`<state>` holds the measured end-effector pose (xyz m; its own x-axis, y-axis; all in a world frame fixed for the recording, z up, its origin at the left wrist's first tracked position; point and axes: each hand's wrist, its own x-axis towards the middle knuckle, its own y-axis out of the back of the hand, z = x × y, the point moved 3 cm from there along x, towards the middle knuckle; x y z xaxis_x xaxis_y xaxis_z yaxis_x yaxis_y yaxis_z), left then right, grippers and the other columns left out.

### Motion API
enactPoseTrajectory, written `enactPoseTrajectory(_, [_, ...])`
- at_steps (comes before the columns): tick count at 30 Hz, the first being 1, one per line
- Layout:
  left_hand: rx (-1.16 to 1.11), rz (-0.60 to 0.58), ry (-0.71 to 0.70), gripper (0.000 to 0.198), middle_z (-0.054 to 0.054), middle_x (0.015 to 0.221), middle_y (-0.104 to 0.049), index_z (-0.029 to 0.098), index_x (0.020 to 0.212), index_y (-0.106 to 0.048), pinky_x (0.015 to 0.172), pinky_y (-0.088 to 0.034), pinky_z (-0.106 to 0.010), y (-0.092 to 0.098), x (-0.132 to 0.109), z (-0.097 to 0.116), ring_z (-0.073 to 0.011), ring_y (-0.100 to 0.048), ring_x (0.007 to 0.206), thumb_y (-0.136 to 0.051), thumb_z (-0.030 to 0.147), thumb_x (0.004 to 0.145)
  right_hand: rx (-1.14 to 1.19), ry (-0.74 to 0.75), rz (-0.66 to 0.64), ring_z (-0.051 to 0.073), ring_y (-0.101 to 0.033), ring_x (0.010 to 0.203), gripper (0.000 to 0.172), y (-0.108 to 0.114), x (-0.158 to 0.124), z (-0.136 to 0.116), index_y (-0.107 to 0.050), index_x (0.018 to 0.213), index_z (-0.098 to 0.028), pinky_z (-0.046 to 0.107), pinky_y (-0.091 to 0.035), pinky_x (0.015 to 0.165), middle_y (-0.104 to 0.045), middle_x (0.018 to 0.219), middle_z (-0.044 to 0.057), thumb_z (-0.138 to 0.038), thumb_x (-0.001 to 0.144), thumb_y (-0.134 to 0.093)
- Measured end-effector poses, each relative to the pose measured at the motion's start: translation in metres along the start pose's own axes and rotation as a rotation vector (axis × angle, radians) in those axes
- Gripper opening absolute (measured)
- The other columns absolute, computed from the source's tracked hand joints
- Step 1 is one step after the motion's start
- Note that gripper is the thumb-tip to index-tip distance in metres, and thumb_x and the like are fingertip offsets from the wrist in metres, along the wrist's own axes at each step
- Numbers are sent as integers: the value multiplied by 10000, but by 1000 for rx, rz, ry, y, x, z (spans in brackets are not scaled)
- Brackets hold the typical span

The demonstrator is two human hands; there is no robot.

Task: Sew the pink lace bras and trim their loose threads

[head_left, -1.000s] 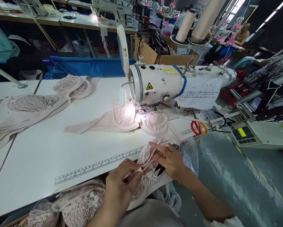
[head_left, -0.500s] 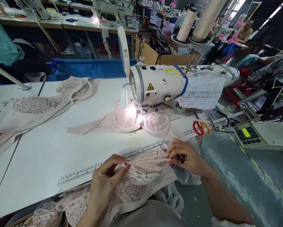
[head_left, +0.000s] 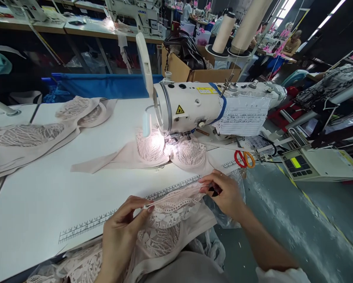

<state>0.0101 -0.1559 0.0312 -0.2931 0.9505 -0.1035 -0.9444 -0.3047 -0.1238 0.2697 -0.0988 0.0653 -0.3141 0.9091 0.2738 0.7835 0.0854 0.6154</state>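
A pale pink lace bra [head_left: 173, 214] hangs over the table's front edge, its upper edge drawn out between my hands. My left hand [head_left: 125, 224] pinches one end of that edge between thumb and fingers. At the other end, my right hand [head_left: 223, 192] has its fingertips closed on the fabric. Just beyond lies a printed ruler scale [head_left: 88, 222] on the white tabletop. A second bra [head_left: 191, 153] rests under the lit needle area of the sewing machine [head_left: 182, 106], its band spread to the left.
More bras [head_left: 37, 135] lie at the table's left. Scissors [head_left: 244, 159] with red and orange handles sit near the right edge, by a control box [head_left: 306, 165]. Behind the machine stand a cardboard box [head_left: 194, 74] and thread cones [head_left: 225, 33]. Lace pieces [head_left: 82, 263] bunch below the front edge.
The view has shifted slightly, so most things sit further left. Between my hands the bra's edge, folded before, now looks straighter and flatter. Both hands still grip it.
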Motion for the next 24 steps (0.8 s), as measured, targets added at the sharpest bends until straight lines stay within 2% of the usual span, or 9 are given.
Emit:
enactPoseTrajectory(2, [0,1,-12,76,-44,779,-666,233,707,-754,522,-421,-266,0,1,1,-217,-580,771,-824,207,697,5,41,13,147,-581,678,45,1,4,-2,-680,884,-221,264,-470,610,-656,739,18,-265,879,-689])
enactPoseTrajectory(5, [9,-17,14,78,-32,800,-680,236,706,-752,578,-442,-264,-1,2,2,-210,-591,801,-819,195,701,20,6,-6,146,-514,642,162,5,11,-5,-682,761,-206,263,-410,574,-600,640,9,-324,870,-705])
enactPoseTrajectory(10, [-25,-111,62,44,-30,791,-667,229,718,-765,658,-460,-253,3,5,-3,-188,-583,812,-803,208,726,305,-134,-217,104,-410,586,230,20,19,-4,-683,728,-184,245,-322,520,-528,691,-6,-384,820,-749])
enactPoseTrajectory(12, [-22,-222,81,42,-47,814,-671,222,721,-761,683,-478,-265,2,8,-3,-205,-601,835,-789,233,751,433,-148,-305,97,-393,576,226,25,20,-7,-675,711,-180,246,-305,521,-508,667,-19,-367,788,-775])
enactPoseTrajectory(14, [43,-385,74,97,-81,982,-688,232,819,-767,764,-503,-298,-4,9,1,-253,-617,964,-807,244,732,483,-160,-379,91,-394,562,210,26,21,-16,-670,695,-174,242,-295,513,-508,653,-26,-333,764,-787])
enactPoseTrajectory(17, [208,-620,-63,493,-109,1244,-624,285,1122,-714,922,-478,-357,-25,7,14,-315,-553,1163,-865,226,656,370,-148,-411,91,-468,597,102,16,22,-37,-678,713,-171,225,-336,531,-565,707,-12,-218,762,-754])
enactPoseTrajectory(18, [238,-667,-132,481,-107,1211,-638,286,1130,-707,922,-473,-356,-34,5,18,-307,-562,1136,-852,221,676,317,-130,-409,96,-503,627,69,11,22,-45,-678,721,-172,218,-362,554,-583,730,-8,-167,754,-738])
enactPoseTrajectory(21, [211,-707,-275,57,-74,856,-679,233,817,-723,757,-475,-293,-57,1,27,-226,-603,851,-688,202,850,205,-32,-399,113,-561,705,121,-3,20,-59,-651,717,-180,215,-419,647,-604,727,-15,-74,729,-710])
enactPoseTrajectory(24, [153,-700,-280,222,-56,719,-635,207,679,-660,674,-440,-278,-67,2,28,-198,-569,737,-622,190,897,185,27,-413,120,-561,720,133,-5,17,-51,-617,830,-196,229,-434,691,-633,756,-15,-185,787,-743])
